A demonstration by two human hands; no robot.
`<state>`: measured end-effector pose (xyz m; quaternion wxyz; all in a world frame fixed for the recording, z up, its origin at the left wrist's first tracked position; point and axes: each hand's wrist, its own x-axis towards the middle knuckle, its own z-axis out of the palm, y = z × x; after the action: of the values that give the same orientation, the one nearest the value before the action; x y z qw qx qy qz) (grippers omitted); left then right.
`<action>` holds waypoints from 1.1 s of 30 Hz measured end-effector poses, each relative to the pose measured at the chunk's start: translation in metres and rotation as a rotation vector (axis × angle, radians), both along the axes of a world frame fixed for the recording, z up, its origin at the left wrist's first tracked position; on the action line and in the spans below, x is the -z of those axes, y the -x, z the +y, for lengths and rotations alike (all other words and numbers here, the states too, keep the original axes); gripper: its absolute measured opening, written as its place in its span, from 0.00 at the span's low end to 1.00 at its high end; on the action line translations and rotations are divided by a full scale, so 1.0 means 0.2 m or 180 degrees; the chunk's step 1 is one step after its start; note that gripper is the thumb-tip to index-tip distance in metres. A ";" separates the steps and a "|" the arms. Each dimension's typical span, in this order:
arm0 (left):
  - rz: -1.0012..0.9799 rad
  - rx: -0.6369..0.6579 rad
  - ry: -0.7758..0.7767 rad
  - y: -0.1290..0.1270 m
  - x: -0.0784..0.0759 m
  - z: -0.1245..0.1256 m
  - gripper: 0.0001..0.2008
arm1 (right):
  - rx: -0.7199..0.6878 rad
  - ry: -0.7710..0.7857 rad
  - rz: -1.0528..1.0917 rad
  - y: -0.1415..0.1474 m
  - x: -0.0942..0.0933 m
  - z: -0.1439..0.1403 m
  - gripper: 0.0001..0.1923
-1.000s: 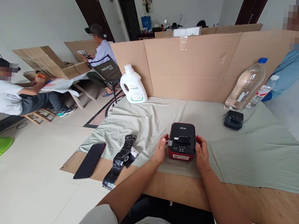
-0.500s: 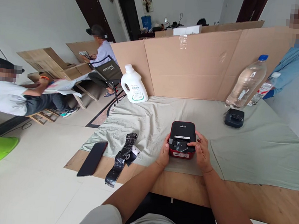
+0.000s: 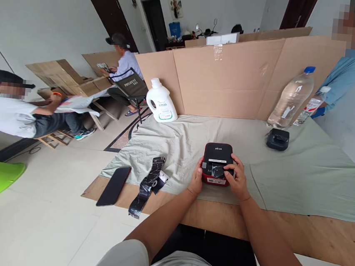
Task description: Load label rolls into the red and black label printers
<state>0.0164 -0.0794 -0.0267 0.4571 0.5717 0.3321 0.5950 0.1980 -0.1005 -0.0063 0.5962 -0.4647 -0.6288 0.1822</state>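
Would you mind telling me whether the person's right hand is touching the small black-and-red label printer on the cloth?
Touching. The head view shows the right hand with fingers laid over the small black-and-red label printer, at its right side.

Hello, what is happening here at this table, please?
A person holds a small red and black label printer on the grey-green cloth. The left hand grips its left side, and the right hand rests fingers on the black strip at its top slot. A black phone and small paper rolls lie to the left; a white jug and a clear bottle stand behind.
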 end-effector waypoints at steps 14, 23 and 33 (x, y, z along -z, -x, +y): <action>0.0183 -0.0137 0.0015 0.01 0.01 0.01 0.34 | 0.0293 -0.0972 -0.1113 0.03 -0.10 -0.08 0.06; 0.0095 -0.0139 0.0043 0.00 0.01 0.01 0.33 | 0.0615 -0.1334 -0.1570 0.07 -0.12 -0.09 0.07; 0.0115 -0.0165 0.0115 0.01 0.00 0.01 0.33 | 0.0399 -0.0933 -0.1521 0.07 -0.07 -0.09 0.08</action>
<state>0.0151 -0.0772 -0.0258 0.4457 0.5652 0.3657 0.5901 0.1831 -0.1177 0.0074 0.5020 -0.4413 -0.7412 -0.0626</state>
